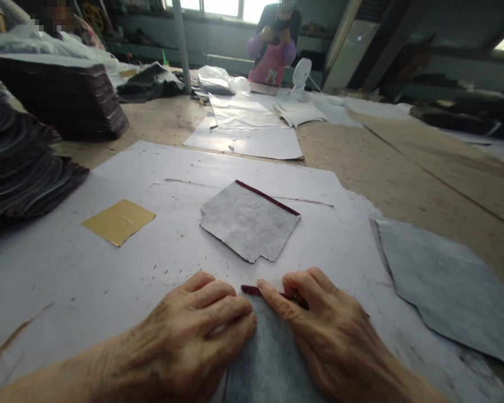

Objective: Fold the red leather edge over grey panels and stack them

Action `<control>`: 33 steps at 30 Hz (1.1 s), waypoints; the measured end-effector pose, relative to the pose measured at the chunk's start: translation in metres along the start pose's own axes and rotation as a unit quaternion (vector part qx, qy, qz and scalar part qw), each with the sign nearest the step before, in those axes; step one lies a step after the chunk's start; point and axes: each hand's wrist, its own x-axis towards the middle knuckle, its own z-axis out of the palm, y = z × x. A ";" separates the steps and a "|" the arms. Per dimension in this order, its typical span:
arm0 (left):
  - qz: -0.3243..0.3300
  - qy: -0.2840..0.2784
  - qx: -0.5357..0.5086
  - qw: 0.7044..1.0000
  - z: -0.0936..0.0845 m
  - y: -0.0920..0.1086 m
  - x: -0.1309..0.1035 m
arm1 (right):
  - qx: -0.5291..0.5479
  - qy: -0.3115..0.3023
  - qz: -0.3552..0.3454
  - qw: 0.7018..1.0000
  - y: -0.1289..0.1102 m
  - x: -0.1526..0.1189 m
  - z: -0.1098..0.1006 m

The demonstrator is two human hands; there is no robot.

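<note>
A grey-backed fabric piece (269,341) lies on white paper at the near edge, with a narrow dark red edge (251,290) folded over at its top. My left hand (193,330) is closed, its fingertips pressed onto the piece's left side. With its index finger laid along the folded edge, my right hand (325,319) presses down, the other fingers curled over the same strip. Just beyond my hands lies a second grey piece (250,221), notched at its near side, with a dark red strip along its far edge. My hands and forearms hide much of the near piece.
A tan square (118,222) lies on the white paper (172,162) to the left. Tall dark stacks of pieces (67,95) stand behind it. More grey pieces (449,285) lie at right. Across the table stands a person in a pink apron (266,64).
</note>
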 end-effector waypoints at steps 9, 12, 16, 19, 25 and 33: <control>-0.030 -0.017 -0.054 0.998 -0.005 0.003 0.000 | -0.042 -0.031 0.007 0.999 -0.007 0.009 -0.001; -0.038 -0.029 -0.077 0.996 -0.006 0.004 0.000 | 0.018 0.034 0.019 0.999 -0.003 0.008 -0.001; -0.056 -0.035 -0.084 0.994 -0.007 0.005 -0.001 | 0.056 0.128 0.069 0.988 -0.001 0.005 -0.003; -0.061 0.011 -0.093 0.994 -0.006 0.003 -0.005 | 0.019 0.098 0.108 0.989 -0.003 0.005 -0.004; -0.135 0.069 -0.088 0.984 0.003 -0.009 -0.004 | 0.050 0.090 0.114 0.988 -0.009 0.007 -0.002; -0.092 0.128 -0.092 0.983 0.015 -0.015 0.007 | 0.039 0.139 0.005 0.989 -0.009 0.011 0.003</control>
